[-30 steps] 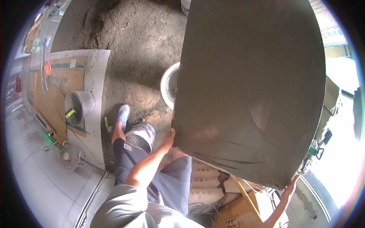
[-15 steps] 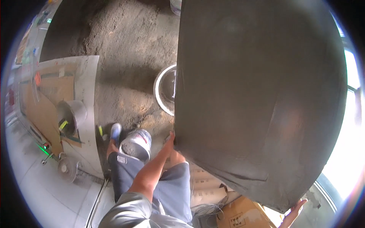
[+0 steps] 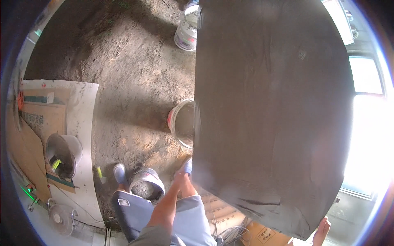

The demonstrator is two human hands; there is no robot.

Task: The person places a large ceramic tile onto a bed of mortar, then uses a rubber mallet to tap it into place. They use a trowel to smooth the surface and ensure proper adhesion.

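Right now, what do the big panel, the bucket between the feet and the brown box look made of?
The panel is matte grey-brown, its smears suggesting a mortar-like coating; the core can't be seen. The bucket is probably plastic: pale, smooth-walled and stained. The box seems cardboard, judging by its dull brown face.

Large grey panel (image 3: 271, 123): top end cut off by upper edge; far face not visible. Left hand (image 3: 179, 175): small, blurred, finger placement against panel edge unclear. Right hand (image 3: 321, 230): at panel's lower corner, wrist cut by bottom edge, grip can't be made out. Middle bucket (image 3: 177, 137) and upper bucket (image 3: 185, 37): right sides hidden behind panel. Cardboard box (image 3: 262, 235): partly covered by panel, bottom cut off. Paper sacks (image 3: 223, 220): partly covered, print too small. Window (image 3: 369, 139): washed out.
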